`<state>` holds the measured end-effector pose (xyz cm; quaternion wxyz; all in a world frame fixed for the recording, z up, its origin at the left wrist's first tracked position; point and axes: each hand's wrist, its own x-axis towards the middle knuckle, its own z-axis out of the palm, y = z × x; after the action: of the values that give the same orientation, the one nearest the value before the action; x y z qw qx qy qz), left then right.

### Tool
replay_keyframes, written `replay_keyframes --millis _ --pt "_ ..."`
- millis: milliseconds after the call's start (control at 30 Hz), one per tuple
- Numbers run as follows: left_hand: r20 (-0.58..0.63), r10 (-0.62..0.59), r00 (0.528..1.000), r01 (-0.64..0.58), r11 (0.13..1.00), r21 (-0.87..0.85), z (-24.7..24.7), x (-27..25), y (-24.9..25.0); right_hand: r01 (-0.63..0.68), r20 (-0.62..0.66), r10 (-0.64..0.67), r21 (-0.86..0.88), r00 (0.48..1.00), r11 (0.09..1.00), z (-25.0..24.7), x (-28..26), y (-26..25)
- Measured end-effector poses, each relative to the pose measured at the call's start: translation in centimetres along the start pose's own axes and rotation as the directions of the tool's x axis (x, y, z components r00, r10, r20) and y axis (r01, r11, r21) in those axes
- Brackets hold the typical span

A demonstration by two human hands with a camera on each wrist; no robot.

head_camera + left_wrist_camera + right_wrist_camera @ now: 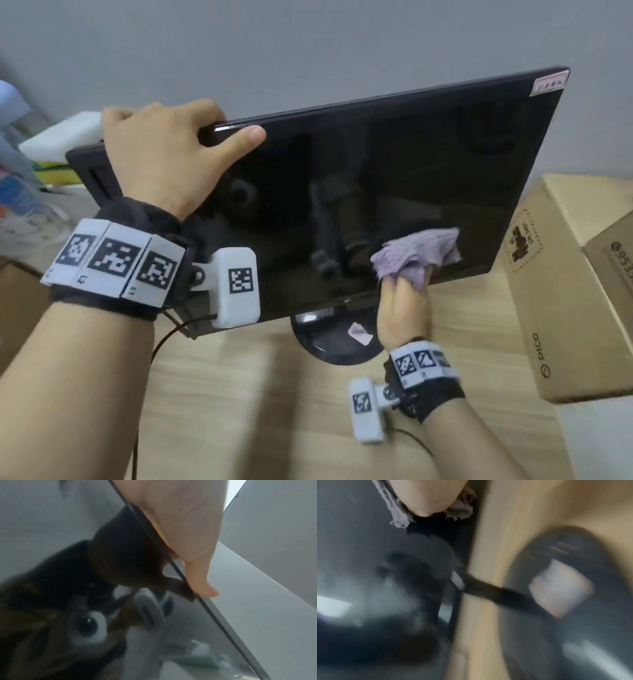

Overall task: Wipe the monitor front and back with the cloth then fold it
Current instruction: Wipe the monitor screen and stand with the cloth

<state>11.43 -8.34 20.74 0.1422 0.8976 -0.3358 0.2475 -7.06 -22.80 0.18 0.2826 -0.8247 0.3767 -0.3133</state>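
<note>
The monitor stood on a wooden table, its glossy black screen tilted back and its top edge close to a plain grey wall. To its right a cardboard box sat near the lower right corner of the screen, with a strip of bare table between them; to its left lay a white block and blurred clutter. In front of the round black base, which carried a small pinkish sticker, the table lay open.

The left hand gripped the top left corner of the monitor, fingers curled over the upper edge to the back and the thumb pressed flat on the front glass just under the thin dark bezel. The right hand clutched a bunched lilac cloth and held it against the lower right part of the screen, just above the bottom bezel; the cloth spread upward beyond the fingers, which were curled into it. The cloth looked soft and nubbly, with a frayed fringe in the blurred right wrist view. The screen mirrored dim shapes. Both wrists wore black bands with white coded markers.
</note>
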Motion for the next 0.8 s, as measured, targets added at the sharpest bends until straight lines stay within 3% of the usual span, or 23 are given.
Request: replay_keyframes --millis 67,167,267,333,400,467,533,600,667,700,733,800 --pt "-0.002 -0.008 1.0 0.008 1.0 0.008 0.0 0.0 0.0 0.07 -0.174 -0.045 0.142 0.984 0.987 -2.2 4.7 -1.1" --pt "-0.006 -0.002 1.0 0.002 1.0 0.011 -0.1 0.4 0.4 0.175 -0.442 -0.03 0.293 0.897 0.94 -6.3 11.1 -3.3" --pt "0.015 -0.004 1.0 0.003 1.0 0.008 0.0 0.8 0.6 0.198 -0.488 -0.047 0.264 0.872 0.944 -7.0 12.5 -4.9" --pt "0.023 -0.007 1.0 0.007 1.0 0.004 0.1 1.1 0.7 0.161 -0.436 -0.127 0.041 0.891 0.986 -4.2 10.2 -5.6" --pt "0.023 -0.017 1.0 0.017 1.0 -0.003 0.1 1.4 0.8 0.294 -0.257 -0.352 -0.237 0.9 0.926 0.1 5.5 -5.9" --pt "0.028 -0.031 0.999 0.032 0.999 -0.013 0.2 1.4 0.8 0.554 0.07 -0.565 -0.329 0.822 0.765 4.1 0.4 -4.9" --pt "0.028 -0.041 0.999 0.042 0.999 -0.016 0.2 1.2 0.5 0.647 0.244 -0.604 -0.391 0.759 0.655 5.6 -2.6 -3.2" --pt "0.018 -0.05 0.999 0.05 0.999 -0.01 0.2 1.0 0.2 0.571 0.253 -0.515 -0.449 0.819 0.688 4.8 -2.8 -1.3" --pt "0.013 -0.047 0.999 0.047 0.999 -0.003 0.2 0.9 0.1 0.316 0.136 -0.286 -0.435 0.949 0.843 2.6 -1.2 1.1" --pt "0.014 -0.042 0.999 0.042 0.999 0.002 0.2 0.9 0.2 0.149 0.041 -0.143 -0.366 0.989 0.919 1.3 0.3 2.4" --pt "0.015 -0.035 0.999 0.035 0.999 0.007 0.2 1.0 0.2 -0.013 -0.053 -0.002 -0.267 0.999 0.964 -0.1 2.0 3.5" --pt "0.017 -0.03 0.999 0.03 0.999 0.014 0.3 1.1 0.2 -0.228 -0.221 0.202 -0.097 0.954 0.969 -2.0 4.6 4.8"
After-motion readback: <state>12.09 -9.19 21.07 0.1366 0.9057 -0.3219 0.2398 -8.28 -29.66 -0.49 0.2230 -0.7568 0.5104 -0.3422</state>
